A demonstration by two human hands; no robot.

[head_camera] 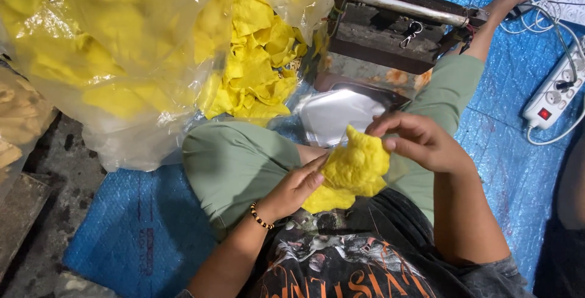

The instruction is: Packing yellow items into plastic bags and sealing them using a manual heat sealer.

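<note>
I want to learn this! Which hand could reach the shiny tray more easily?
Probably the right hand. It pinches the top of the yellow pieces, closest to the shiny tray. The left hand supports them from below, farther back.

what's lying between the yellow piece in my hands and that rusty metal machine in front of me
In the head view, a shiny silver metal tray lies on the blue tarp between the yellow piece and the rusty machine.

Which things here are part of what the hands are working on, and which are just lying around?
In hand:
left hand
right hand
yellow crackers
heap of yellow crackers
clear plastic bags

Lying about:
power strip
white cables
blue tarp
</note>
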